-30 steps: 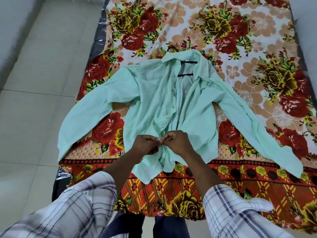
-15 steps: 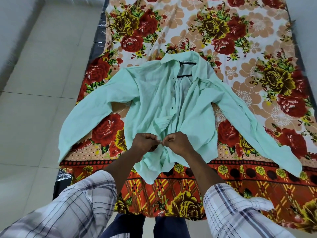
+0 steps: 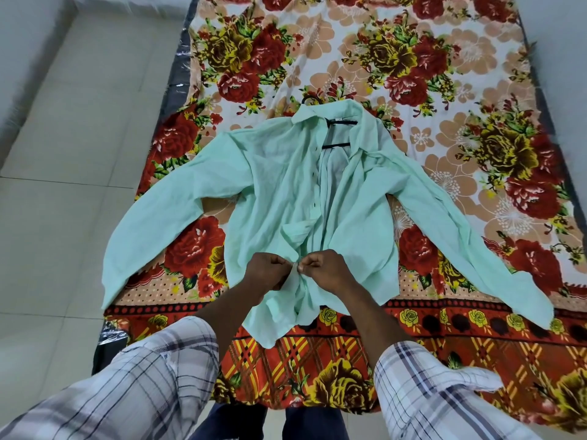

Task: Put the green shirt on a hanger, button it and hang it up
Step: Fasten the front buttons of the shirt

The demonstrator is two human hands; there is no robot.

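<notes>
From the head-worn camera, a person in plaid sleeves (image 3: 143, 379) leaned over a green shirt (image 3: 279, 192) spread face-up, arms out, on a floral bedsheet (image 3: 444, 90). A black hanger (image 3: 341, 122) already sat inside the shoulders, with its hook poking out above the collar.

The left hand (image 3: 265, 271) and right hand (image 3: 327, 268) met at the lower front of the shirt. The fingers of both were curled tight and pinched the two front edges together. The work appeared to be the buttoning step, at one of the lowest fastenings. Whether that button was through its hole could not be told, since the fingers hid it.

Higher up, the front gaped open and a row of dark buttons (image 3: 314, 176) showed along one edge. The next move would likely call for sliding both pinches up to the neighbouring button. The bunched cloth would first need smoothing so the edges lined up.

The sheet covered a low mattress whose dark, plastic-wrapped edge (image 3: 178, 74) showed on the left. A pale tiled floor (image 3: 63, 160) ran beside it.
</notes>
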